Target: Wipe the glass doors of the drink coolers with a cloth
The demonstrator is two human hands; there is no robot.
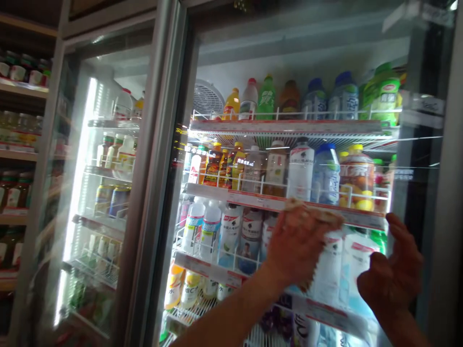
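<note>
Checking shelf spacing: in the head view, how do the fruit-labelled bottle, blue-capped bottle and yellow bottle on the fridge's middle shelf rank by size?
1. Fruit-labelled bottle and blue-capped bottle: they look alike, and nearness to the camera makes ranking them unsure.
2. Yellow bottle: smallest.

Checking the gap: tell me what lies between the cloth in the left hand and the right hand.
Head view: white bottles behind the glass door, between the cloth and the right hand.
</note>
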